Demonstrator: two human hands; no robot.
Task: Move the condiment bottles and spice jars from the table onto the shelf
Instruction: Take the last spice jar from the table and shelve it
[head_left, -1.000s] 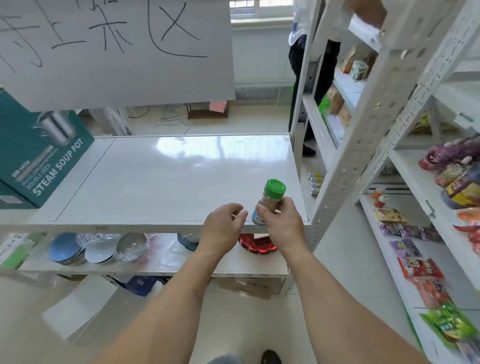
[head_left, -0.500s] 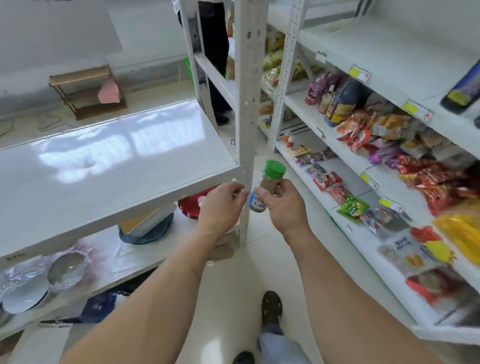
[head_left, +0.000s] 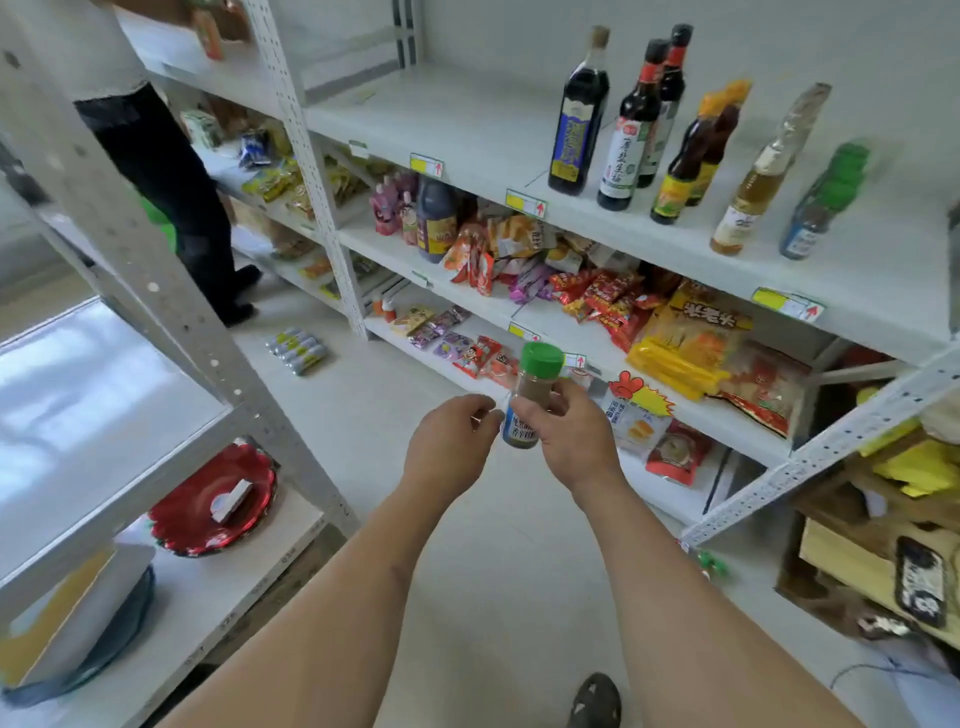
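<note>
White shelf (head_left: 467, 130) of condiment bottles (head_left: 628, 130) ahead, right hand (head_left: 574, 434) gripping green-capped spice jar (head_left: 530, 397) upright, left hand (head_left: 449, 449) loosely curled, fingertips beside jar base.

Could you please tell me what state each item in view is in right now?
Spice jar: green cap on, upright, held off the shelf.
Right hand: closed around the jar.
Left hand: fingertips at the jar's base; grip unclear.
Tall bottles: capped, standing upright on the upper shelf.
Green-capped jars: closed, standing beside the bottles.
Snack packets: lying on the middle shelf.
</note>
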